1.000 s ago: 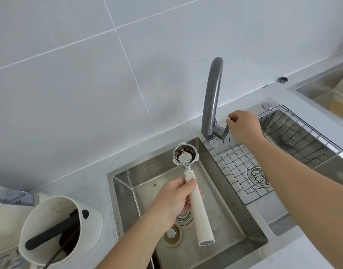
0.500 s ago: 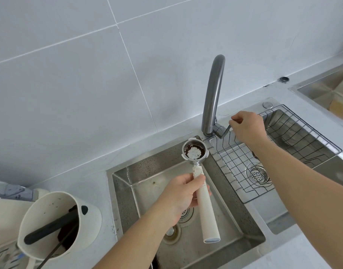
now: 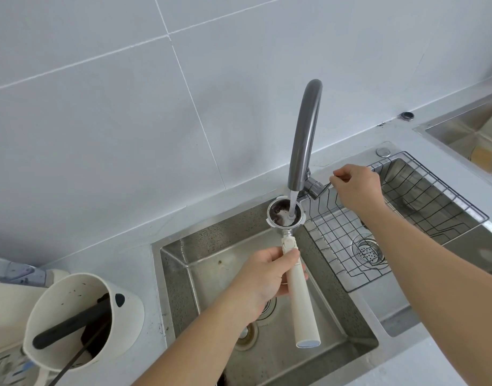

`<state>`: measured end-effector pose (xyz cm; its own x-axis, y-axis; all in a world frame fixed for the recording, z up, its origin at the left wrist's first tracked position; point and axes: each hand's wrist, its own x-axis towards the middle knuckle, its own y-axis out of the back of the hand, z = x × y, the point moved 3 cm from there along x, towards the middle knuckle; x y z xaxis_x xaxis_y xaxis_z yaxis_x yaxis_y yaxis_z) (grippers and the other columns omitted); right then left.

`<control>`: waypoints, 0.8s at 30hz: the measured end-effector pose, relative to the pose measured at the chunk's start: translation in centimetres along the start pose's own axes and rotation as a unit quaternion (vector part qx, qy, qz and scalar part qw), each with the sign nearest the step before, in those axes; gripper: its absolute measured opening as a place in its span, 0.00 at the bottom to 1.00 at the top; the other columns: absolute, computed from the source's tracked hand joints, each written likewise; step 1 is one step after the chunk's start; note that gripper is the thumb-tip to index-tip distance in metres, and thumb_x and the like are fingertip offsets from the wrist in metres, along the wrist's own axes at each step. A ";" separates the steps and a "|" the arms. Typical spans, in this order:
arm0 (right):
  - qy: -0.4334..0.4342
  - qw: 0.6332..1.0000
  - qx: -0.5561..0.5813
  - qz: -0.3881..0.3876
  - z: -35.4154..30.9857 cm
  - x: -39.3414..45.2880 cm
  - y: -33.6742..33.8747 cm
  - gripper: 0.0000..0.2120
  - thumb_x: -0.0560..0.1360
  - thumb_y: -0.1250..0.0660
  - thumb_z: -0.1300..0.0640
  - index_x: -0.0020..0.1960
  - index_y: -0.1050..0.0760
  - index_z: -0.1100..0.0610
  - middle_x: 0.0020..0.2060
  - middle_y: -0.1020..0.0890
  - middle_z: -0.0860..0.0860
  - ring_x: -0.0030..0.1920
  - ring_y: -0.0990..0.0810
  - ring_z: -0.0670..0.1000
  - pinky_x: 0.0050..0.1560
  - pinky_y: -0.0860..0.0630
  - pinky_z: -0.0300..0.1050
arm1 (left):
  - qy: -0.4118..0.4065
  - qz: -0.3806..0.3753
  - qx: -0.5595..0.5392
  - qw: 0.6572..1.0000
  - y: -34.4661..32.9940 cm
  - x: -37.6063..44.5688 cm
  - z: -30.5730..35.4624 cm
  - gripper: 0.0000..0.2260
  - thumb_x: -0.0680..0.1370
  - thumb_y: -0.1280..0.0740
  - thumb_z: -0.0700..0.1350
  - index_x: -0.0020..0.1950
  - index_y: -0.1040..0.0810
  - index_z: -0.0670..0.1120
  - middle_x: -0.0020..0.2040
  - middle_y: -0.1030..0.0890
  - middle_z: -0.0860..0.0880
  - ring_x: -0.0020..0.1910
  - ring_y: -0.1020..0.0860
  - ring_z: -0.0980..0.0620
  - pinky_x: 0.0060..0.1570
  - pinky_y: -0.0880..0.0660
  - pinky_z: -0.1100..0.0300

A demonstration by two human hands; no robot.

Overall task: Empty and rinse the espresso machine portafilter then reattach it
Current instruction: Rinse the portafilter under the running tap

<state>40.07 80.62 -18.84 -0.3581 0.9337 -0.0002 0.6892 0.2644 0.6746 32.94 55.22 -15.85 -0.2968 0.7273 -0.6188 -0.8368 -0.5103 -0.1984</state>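
My left hand [image 3: 262, 277] grips the cream handle of the portafilter [image 3: 303, 307], holding it over the left sink basin [image 3: 211, 263]. Its metal basket [image 3: 284, 213] faces up under the spout of the grey faucet [image 3: 304, 140]. A stream of water runs into the basket, which shows dark coffee residue. My right hand [image 3: 356, 188] is closed on the thin faucet lever [image 3: 326, 186] to the right of the spout.
A wire rack [image 3: 400, 218] sits in the right basin over a round drain strainer [image 3: 368, 250]. A white knock box [image 3: 80, 321] with a black bar and coffee grounds stands on the counter at left. Another steel basin [image 3: 467, 132] lies at far right.
The portafilter basket moved right and back until it sat under the spout. Water now flows from the faucet into the basket. My right hand stayed on the lever.
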 end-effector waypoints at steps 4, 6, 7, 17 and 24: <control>0.000 1.000 -0.002 -0.003 0.0 0.1 0.1 0.10 0.76 0.32 0.57 0.53 0.17 0.60 0.44 0.15 0.56 0.46 0.17 0.57 0.51 0.19 0.53 | 0.003 -0.002 -0.009 1.000 0.1 0.1 0.0 0.06 0.80 0.35 0.45 0.48 0.21 0.43 0.39 0.18 0.45 0.40 0.18 0.49 0.39 0.20 0.59; 0.002 1.000 -0.002 -0.003 0.1 0.1 0.1 0.10 0.77 0.32 0.57 0.54 0.17 0.60 0.43 0.15 0.55 0.46 0.17 0.56 0.51 0.20 0.51 | 0.010 -0.006 -0.033 0.999 0.1 0.2 0.0 0.07 0.80 0.35 0.44 0.50 0.21 0.42 0.39 0.18 0.45 0.39 0.18 0.49 0.40 0.20 0.58; 0.003 1.000 -0.002 -0.002 0.1 0.1 0.0 0.10 0.77 0.32 0.57 0.54 0.17 0.60 0.44 0.15 0.55 0.46 0.17 0.56 0.52 0.20 0.50 | 0.017 -0.008 -0.049 0.999 0.1 0.2 0.0 0.08 0.80 0.35 0.45 0.52 0.20 0.41 0.39 0.18 0.46 0.38 0.18 0.49 0.41 0.20 0.58; 0.008 1.000 -0.019 0.001 0.1 0.3 0.0 0.10 0.77 0.32 0.57 0.55 0.17 0.60 0.46 0.14 0.56 0.45 0.21 0.51 0.49 0.26 0.41 | 0.046 0.015 -0.044 0.998 0.4 0.4 0.0 0.08 0.78 0.32 0.46 0.47 0.19 0.40 0.33 0.19 0.47 0.30 0.22 0.52 0.31 0.24 0.61; 0.004 1.000 -0.024 -0.001 0.1 0.3 -0.1 0.11 0.77 0.32 0.56 0.55 0.17 0.59 0.46 0.14 0.55 0.44 0.21 0.51 0.47 0.28 0.40 | 0.025 0.067 0.082 0.994 2.1 1.0 -0.9 0.08 0.69 0.28 0.51 0.34 0.17 0.48 0.34 0.19 0.47 0.31 0.22 0.48 0.36 0.24 0.56</control>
<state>39.99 80.86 -18.99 -0.3652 0.9309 0.0037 0.6571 0.2550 0.7094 31.28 54.44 -17.52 -0.3910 0.6327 -0.6684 -0.8563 -0.5163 0.0122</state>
